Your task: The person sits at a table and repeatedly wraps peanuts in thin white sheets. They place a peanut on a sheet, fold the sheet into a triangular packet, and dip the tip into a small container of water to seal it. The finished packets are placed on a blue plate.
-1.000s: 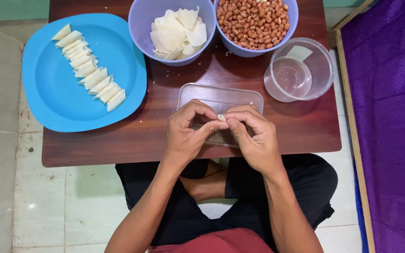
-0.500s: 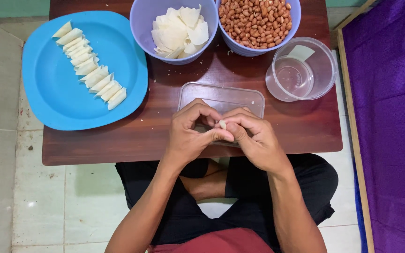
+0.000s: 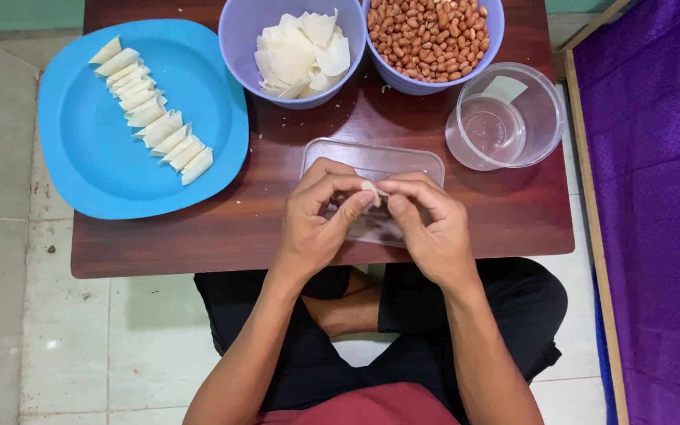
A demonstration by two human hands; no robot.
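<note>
Left hand: at frame centre, fingers pinched together on a small pale wrapper piece.
Right hand: just beside the left, fingers closed on the same piece from the other side.
Location of piece: held between both hands, above a clear shallow tray on the brown counter.
Handling: judged thin, light, soft and easily torn; best pinched gently at its edges.
Surroundings: blue plate with a row of folded pieces at upper left; bowl of wrappers; bowl of peanuts; clear round container.
Obscured: the piece was mostly hidden by fingers; any filling could not be made out; both bowls were cut off at the top edge.
</note>
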